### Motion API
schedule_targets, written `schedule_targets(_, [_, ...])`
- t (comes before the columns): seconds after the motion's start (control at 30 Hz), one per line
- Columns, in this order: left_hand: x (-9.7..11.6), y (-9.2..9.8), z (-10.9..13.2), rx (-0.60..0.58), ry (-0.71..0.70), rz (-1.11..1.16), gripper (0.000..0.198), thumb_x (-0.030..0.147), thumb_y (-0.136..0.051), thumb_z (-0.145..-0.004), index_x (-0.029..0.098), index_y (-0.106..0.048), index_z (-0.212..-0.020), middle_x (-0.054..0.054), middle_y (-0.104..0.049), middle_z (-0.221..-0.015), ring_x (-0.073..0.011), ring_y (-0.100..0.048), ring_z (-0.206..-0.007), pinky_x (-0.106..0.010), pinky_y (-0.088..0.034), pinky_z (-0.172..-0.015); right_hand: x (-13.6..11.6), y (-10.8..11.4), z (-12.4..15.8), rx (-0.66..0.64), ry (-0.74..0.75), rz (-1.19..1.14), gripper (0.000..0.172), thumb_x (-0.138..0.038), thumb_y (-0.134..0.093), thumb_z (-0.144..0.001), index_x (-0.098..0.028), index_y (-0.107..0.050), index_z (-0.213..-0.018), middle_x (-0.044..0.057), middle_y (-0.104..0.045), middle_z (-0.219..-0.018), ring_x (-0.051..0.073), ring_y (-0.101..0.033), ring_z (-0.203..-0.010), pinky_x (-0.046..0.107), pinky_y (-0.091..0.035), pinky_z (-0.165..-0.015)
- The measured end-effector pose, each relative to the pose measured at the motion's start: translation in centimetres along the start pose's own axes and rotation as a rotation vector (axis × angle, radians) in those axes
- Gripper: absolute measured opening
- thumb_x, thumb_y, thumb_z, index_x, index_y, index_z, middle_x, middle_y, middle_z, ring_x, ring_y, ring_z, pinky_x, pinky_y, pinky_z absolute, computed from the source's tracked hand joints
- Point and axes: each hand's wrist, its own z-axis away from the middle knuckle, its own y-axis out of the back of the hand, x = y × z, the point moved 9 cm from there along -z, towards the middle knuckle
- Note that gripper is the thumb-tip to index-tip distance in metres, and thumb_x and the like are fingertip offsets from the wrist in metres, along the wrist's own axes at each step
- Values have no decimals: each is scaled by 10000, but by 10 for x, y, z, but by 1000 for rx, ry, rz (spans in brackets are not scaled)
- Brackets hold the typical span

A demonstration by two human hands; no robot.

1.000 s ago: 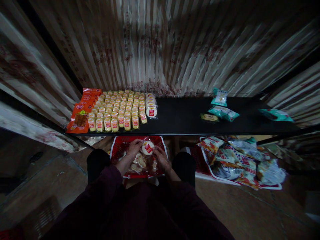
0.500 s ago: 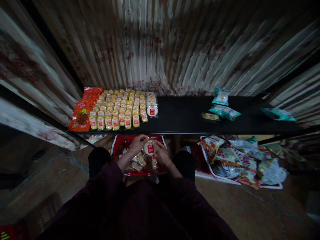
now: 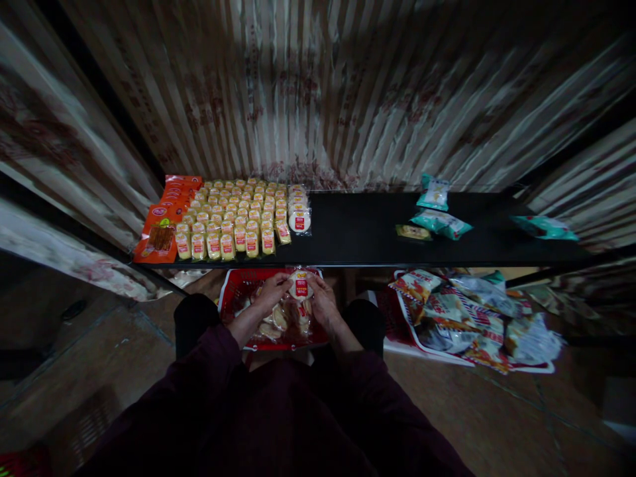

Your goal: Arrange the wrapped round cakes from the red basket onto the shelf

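Between my two hands is a round white rice cracker in a clear wrapper with a red label (image 3: 301, 286). My left hand (image 3: 273, 291) grips its left edge, and my right hand (image 3: 321, 298) pinches the right edge. Beneath them sits a red basket (image 3: 233, 286) holding several more wrapped round crackers (image 3: 278, 318). Ahead, on the black shelf (image 3: 355, 228), a short row of the same kind of white cracker packs (image 3: 299, 220) stands beside many rows of small yellow snack packs (image 3: 240, 215).
Orange snack bags (image 3: 159, 225) overlap at the shelf's left end. Teal bags (image 3: 440, 224) and a small yellow-green pack (image 3: 413, 232) lie toward its right. Below right, another basket (image 3: 415, 334) holds several snack bags. A striped curtain (image 3: 308, 99) hangs behind the shelf.
The cracker pack has been raised slightly and turned so its label faces up more squarely. Both hands have shifted a little with it. The view has moved slightly.
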Motion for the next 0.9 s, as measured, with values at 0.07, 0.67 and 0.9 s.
schedule_targets(0.07, [7, -1, -1, 17, -37, -18, 236, 354, -715, -647, 164, -647, -770, -25, -657, -725, -129, -587, -634, -229, -453, -584, -3, 1, -2, 5, 3, -4, 312, -350, -806, -576, -191, -663, -802, 9, -715, -706, 190, -684, -689, 295, -543, -625])
schedule_targets(0.67, [20, 3, -11, 122, -70, -45, 146, 264, -641, -688, 158, -669, -783, -9, -663, -699, -115, -562, -599, -205, -430, -554, -19, -13, 7, -130, 16, 21, 366, -218, -733, -576, -235, -666, -935, -11, -718, -818, 153, -654, -695, 241, -501, -578])
schedule_targets(0.9, [28, 2, -8, 135, -58, -21, 134, 156, -630, -697, 163, -651, -829, -36, -684, -780, -148, -617, -704, -244, -479, -652, -24, -14, 8, -98, 47, 34, 374, -237, -746, -552, -221, -667, -917, 8, -713, -849, 172, -653, -716, 277, -516, -610])
